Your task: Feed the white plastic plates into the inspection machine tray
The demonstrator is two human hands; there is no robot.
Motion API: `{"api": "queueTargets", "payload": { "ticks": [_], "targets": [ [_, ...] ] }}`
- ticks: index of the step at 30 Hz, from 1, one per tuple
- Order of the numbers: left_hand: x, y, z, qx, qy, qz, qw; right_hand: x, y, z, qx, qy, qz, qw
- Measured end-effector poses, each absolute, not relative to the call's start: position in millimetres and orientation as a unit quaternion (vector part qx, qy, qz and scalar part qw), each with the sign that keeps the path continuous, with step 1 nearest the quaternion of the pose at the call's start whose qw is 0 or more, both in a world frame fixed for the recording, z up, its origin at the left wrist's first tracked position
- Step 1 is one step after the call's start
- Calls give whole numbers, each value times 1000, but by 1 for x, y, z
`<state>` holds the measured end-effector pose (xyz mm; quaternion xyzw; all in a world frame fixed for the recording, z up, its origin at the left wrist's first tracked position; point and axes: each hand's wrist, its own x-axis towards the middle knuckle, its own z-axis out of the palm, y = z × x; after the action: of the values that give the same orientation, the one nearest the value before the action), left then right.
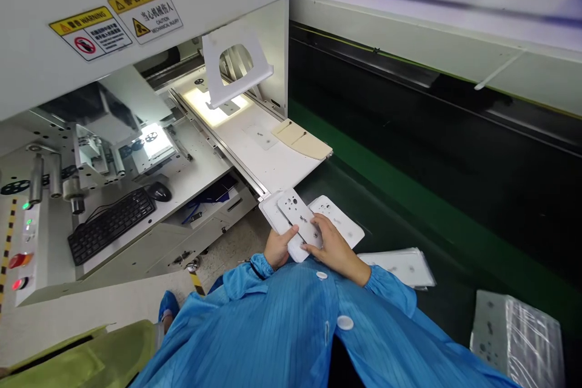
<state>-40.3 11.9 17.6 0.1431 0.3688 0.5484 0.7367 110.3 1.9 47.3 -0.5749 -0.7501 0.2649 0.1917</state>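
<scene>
Both my hands meet just above my blue smock, holding a fan of white flat plates with round holes [297, 217]. My left hand [278, 247] grips the plates from the left edge, fingers curled under them. My right hand [335, 247] lies on top and pinches the uppermost plate; a further white plate [342, 222] pokes out to the right under that hand. In front of them is the machine's white feed tray [268, 160] with a beige pad [304, 139] at its right end.
A dark green conveyor belt [409, 194] runs to the right. A stack of clear-wrapped white plates [402, 267] and a wrapped bundle [518, 330] lie on it. Left: a black keyboard [111, 224], a mouse [159, 192], machine rollers, warning labels [116, 19].
</scene>
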Motion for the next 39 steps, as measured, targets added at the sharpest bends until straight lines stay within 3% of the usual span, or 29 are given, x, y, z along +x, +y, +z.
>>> {"api": "queueTargets", "payload": {
  "ticks": [21,34,39],
  "targets": [
    [-54,25,22,135,335,505,784,125,29,31,-627,-707,134,299],
    [-85,39,25,117,340,522,774,74,154,40,-649,-747,34,139],
    [-93,48,23,114,341,520,775,64,180,40,-645,-752,33,128]
  ]
}}
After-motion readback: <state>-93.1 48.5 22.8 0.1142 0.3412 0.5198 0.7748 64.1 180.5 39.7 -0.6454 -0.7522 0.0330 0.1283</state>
